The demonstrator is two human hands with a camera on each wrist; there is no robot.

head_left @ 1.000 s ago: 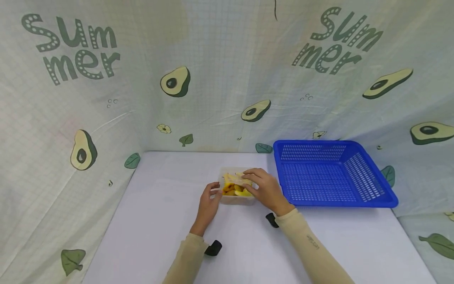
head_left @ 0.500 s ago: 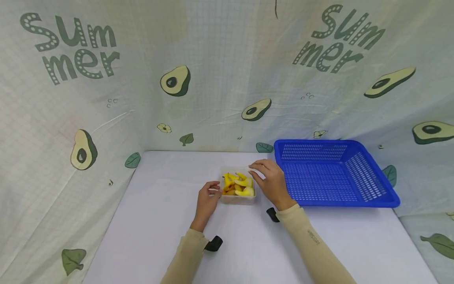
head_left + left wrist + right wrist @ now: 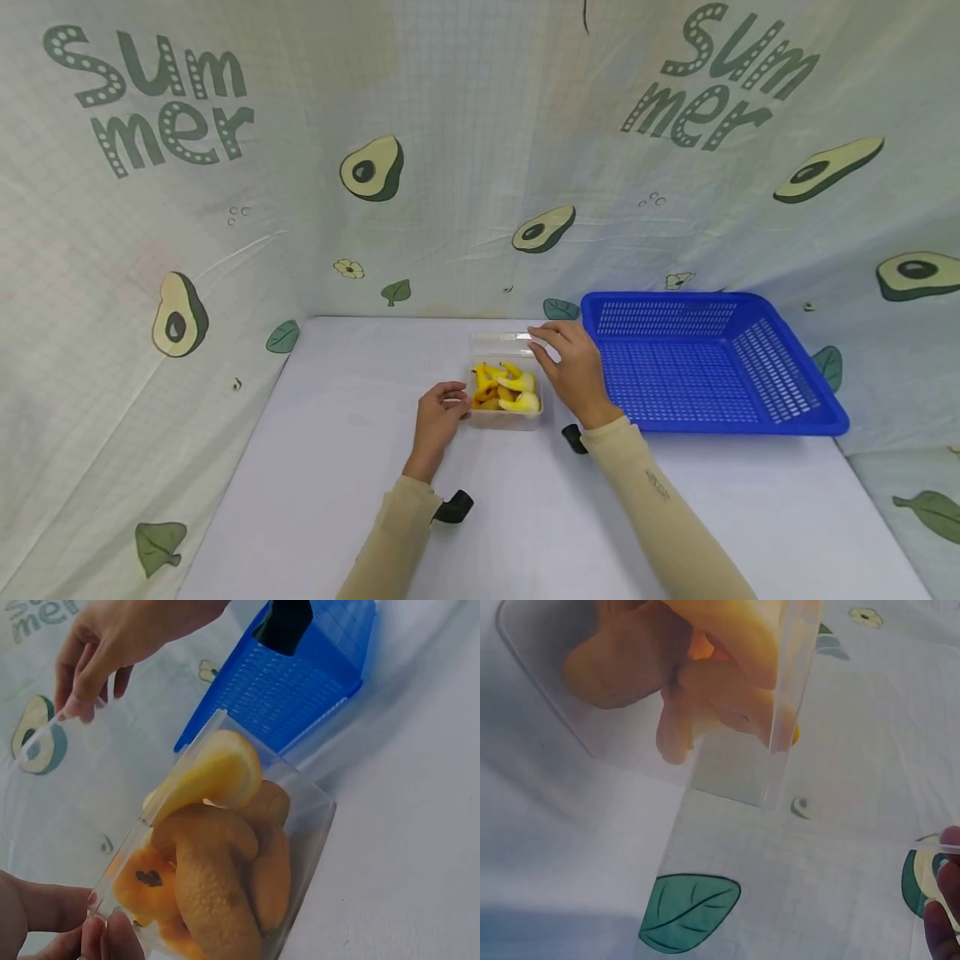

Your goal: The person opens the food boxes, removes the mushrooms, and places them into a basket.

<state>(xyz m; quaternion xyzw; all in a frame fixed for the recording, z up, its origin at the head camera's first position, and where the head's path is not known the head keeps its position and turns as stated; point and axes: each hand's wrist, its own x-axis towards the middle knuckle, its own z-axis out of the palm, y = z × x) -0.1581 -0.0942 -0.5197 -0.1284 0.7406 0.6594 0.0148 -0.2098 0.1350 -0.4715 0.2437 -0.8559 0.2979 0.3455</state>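
A clear plastic food container (image 3: pixel 504 422) stands on the white table, filled with several small yellow and orange banana-shaped pieces (image 3: pixel 517 403). In the left wrist view a tan, bumpy-skinned piece (image 3: pixel 214 892) shows through its wall. My left hand (image 3: pixel 438 423) pinches the container's left side, with thumb and fingertips at the rim. My right hand (image 3: pixel 574 367) holds the clear lid (image 3: pixel 498 342) by its right edge, above and behind the container. Part of that lid edge is hidden by my fingers. The right wrist view has the fingertips (image 3: pixel 949 881) on the lid's thin edge.
A blue plastic basket (image 3: pixel 675 387) with slotted walls stands to the right, close beside my right hand. White table surface (image 3: pixel 337 467) extends on the left and in front. A printed cloth (image 3: pixel 450 167) hangs behind the table. Black wrist mounts (image 3: pixel 453 507) stick out from the sleeves.
My right hand has lifted the lid off the container, first to the right and then up and back. The left hand has stayed at the container's left side.
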